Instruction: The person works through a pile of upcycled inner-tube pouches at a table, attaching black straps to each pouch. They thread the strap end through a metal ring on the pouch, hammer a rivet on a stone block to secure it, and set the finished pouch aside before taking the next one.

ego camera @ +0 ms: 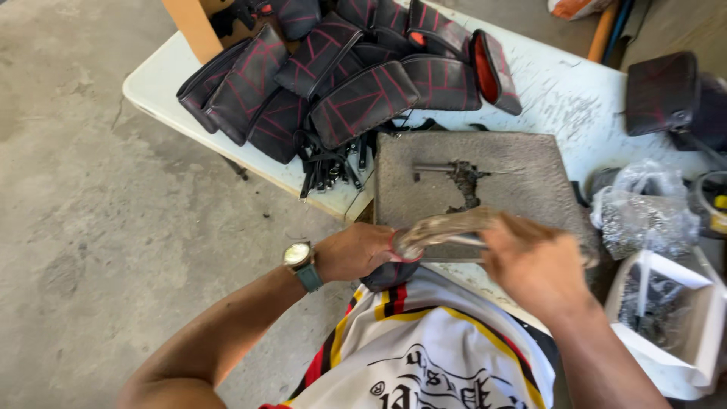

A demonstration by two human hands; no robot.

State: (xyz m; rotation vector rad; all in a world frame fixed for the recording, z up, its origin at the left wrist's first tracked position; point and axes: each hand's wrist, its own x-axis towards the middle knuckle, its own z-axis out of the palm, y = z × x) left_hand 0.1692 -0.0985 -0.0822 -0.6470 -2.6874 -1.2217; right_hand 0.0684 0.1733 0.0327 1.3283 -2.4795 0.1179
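Left hand (356, 252), with a watch (297, 255) on the wrist, closed around a small dark pouch (388, 274) at the near edge of the worktop (560, 95). Pouch pressed against the grey stone slab (522, 178), just above the white striped shirt (424, 344). Right hand (534, 261) closed on a blurry metal tool (447, 227), held across the slab's near edge and touching the pouch. Tool too blurred to tell its kind. On the slab, a short metal rod (433, 168) beside a dark crumbly heap (466, 182). Farther back, a big pile of black pouches with red lines (341, 68). Off to the right, a clear bag (644, 208) of small shiny bits and a white box (674, 318), both well apart from the hands.
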